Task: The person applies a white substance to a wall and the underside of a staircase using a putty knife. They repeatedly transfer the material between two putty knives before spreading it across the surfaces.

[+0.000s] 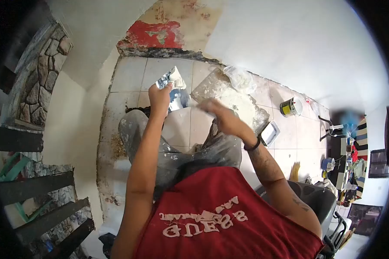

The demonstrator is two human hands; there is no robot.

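My left hand is closed round a flat metal plate with white paste on its upper part, held over the tiled floor in front of my knees. My right hand is to the right of the plate, apart from it and smeared by motion. Whatever it holds, if anything, is too blurred to make out. Beyond my right hand a flat board lies on the floor, with white powder or paste spread over it. A clear plastic bag with white stuff in it rests at the board's far edge.
An open can and a white-rimmed tray stand on the tiles at the right. The wall ahead has bare red and tan patches. Dark slats are at the left, a dark chair behind my right arm.
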